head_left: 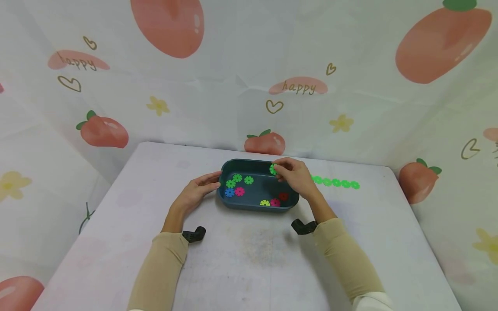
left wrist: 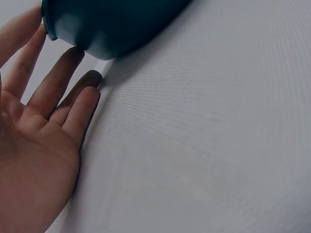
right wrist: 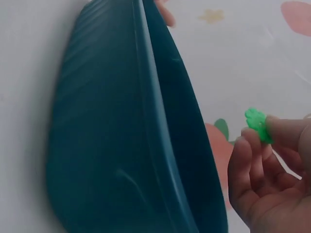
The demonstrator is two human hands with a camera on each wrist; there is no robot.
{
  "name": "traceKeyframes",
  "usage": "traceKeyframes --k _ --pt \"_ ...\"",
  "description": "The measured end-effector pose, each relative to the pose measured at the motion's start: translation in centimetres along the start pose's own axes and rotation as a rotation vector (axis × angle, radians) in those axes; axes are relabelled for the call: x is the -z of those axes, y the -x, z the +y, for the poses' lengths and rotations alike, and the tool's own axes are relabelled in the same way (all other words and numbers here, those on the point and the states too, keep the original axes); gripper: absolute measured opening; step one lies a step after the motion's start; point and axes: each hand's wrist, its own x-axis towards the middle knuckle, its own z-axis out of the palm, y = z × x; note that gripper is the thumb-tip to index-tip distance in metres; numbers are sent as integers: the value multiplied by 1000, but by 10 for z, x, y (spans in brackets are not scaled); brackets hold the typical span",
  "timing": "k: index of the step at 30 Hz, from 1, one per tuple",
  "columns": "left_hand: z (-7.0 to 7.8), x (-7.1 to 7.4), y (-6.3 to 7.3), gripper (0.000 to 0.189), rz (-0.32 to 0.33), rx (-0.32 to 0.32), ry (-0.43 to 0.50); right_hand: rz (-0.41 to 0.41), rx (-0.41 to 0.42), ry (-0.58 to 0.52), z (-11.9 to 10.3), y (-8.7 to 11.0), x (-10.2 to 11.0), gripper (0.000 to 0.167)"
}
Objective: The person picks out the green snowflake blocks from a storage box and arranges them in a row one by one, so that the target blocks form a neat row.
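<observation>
A dark teal oblong basin (head_left: 253, 206) stands on the table with several notched plastic discs inside. At its left end, my left hand (head_left: 194, 193) touches the wall with fairly straight fingers; in the left wrist view the fingertips meet the basin's side (left wrist: 107, 29). My right hand (head_left: 295, 175) pinches a green notched disc (right wrist: 257, 125) between thumb and fingers above the basin's back right part. Green discs (head_left: 237, 177) lie at the left inside, near a blue disc (head_left: 230, 192) and a pink disc (head_left: 239, 191). A yellow disc (head_left: 265, 202) and a dark red disc (head_left: 283, 196) lie towards the front right.
A row of bright green discs (head_left: 336, 182) lies on the white table (head_left: 249, 259) right of the basin, its left end hidden behind my right hand. A patterned cloth (head_left: 218, 108) hangs behind the table. Black wrist mounts (head_left: 194, 234) sit at both cuffs.
</observation>
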Motion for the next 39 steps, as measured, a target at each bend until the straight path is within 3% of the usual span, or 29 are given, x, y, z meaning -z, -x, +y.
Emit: traceKeyframes --k 19,39 --pt "0 0 0 60 4 3 8 113 -30 -40 2 10 33 35" --pt "-1 0 0 60 6 8 -11 235 -146 -81 29 22 64 39"
